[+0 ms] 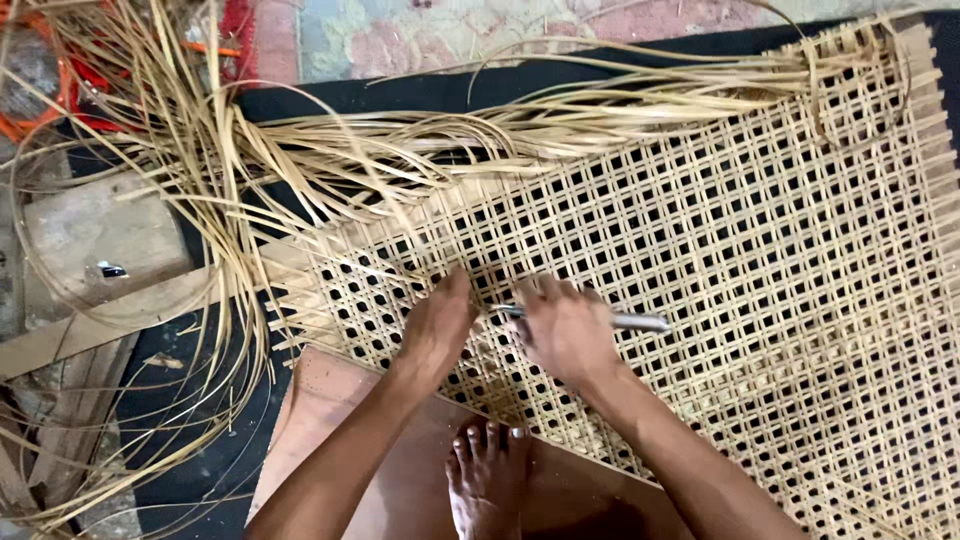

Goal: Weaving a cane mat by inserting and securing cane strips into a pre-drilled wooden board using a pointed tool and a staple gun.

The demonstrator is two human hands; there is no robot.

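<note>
A large open-weave cane mat [720, 230] lies flat on a dark cloth. My left hand [438, 325] presses its fingertips on the mat's woven lower-left part, fingers together, holding down strips. Just to its right, my right hand [565, 330] is closed around a thin metal tool [640, 322]; the tool's silvery shaft sticks out to the right and its tip points left between the two hands. Loose cane strips [330, 150] run from the mat's upper-left edge in long curved bundles.
My bare foot [487, 480] rests on a brown board [330, 400] below the mat. Wooden planks and blocks [90, 230] lie at the left. Red and orange material [70, 90] sits in the top-left corner. A patterned floor [420, 35] shows at the top.
</note>
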